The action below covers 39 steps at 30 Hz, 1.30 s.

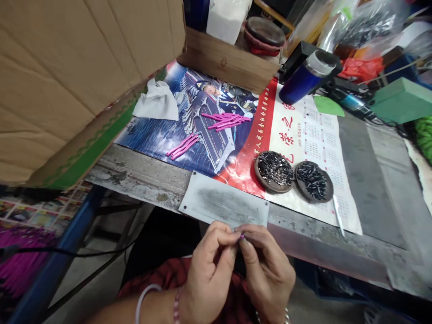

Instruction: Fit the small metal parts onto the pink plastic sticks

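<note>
My left hand (214, 265) and my right hand (268, 265) meet in front of the table edge, both closed in a pinch. A small purple-pink piece (242, 236) shows at the fingertips of my right hand; most of it is hidden by the fingers. The left thumb and forefinger press together right beside it, and what they hold is hidden. Just beyond the hands lies a grey metal plate (222, 200) with a dark smudged middle. Farther back, thin pink strips lie in a larger bunch (226, 120) and a smaller bunch (183, 146).
To the right, one round bowl (261, 182) holds small black and silvery metal parts, another (312, 198) black ones. A white pen-like tool (338, 216) lies beside them. A big cardboard box (84, 54) fills the left; a blue tumbler (300, 83) and green box (401, 101) stand behind.
</note>
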{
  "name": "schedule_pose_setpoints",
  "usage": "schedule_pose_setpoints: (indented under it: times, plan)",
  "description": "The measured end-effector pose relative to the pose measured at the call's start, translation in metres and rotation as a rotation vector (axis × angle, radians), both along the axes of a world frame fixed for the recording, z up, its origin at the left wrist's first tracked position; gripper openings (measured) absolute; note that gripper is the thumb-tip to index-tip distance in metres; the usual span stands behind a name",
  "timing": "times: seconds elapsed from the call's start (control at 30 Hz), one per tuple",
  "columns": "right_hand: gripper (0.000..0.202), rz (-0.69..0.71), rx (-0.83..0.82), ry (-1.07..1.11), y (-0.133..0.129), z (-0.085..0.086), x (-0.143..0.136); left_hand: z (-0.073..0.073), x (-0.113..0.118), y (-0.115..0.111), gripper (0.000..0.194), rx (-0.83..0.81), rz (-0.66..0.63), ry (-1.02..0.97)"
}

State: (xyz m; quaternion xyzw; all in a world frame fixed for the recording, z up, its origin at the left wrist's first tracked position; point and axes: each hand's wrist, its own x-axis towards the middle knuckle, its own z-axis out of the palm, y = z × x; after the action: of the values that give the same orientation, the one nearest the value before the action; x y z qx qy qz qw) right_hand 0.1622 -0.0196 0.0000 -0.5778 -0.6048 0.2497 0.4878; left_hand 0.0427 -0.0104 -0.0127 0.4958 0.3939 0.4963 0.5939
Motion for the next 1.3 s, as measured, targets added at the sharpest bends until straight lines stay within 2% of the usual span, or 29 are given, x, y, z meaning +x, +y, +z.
schedule_pose_setpoints:
  times: [0.3, 0.5, 0.57, 0.7, 0.87, 1.0, 1.07, 1.17, 1.3]
  plan:
    - [0.025, -0.011, 0.068, -0.175, 0.001, -0.006, -0.006, 0.000, 0.000, -0.005, 0.019, -0.029, -0.020, -0.019]
    - [0.020, -0.197, 0.207, -0.339, 0.008, -0.017, -0.005, 0.001, 0.001, -0.006, 0.021, -0.070, -0.008, -0.034]
    - [0.027, -0.137, 0.138, -0.272, 0.008, -0.015, -0.004, 0.002, 0.001, -0.005, 0.021, -0.070, -0.005, -0.023]
    - [0.044, 0.040, -0.064, 0.020, 0.004, -0.005, -0.006, 0.005, -0.002, -0.004, 0.020, -0.020, 0.004, -0.017]
    - [0.036, 0.046, 0.014, -0.127, 0.002, 0.000, -0.009, 0.007, -0.007, -0.005, 0.023, -0.015, -0.008, 0.005]
    - [0.056, 0.157, -0.193, 0.110, 0.008, 0.002, -0.004, 0.010, -0.008, -0.006, 0.018, -0.056, -0.039, 0.024]
    - [0.059, 0.205, -0.241, 0.211, 0.009, 0.003, -0.001, 0.012, -0.008, -0.005, 0.017, -0.052, -0.034, 0.027]
    - [0.052, 0.228, -0.169, 0.219, 0.008, 0.005, 0.002, 0.014, -0.006, -0.004, 0.019, -0.003, -0.020, 0.049]
    - [0.028, 0.193, -0.127, 0.223, 0.003, 0.005, 0.006, 0.013, -0.004, -0.001, 0.021, 0.002, 0.006, 0.094]
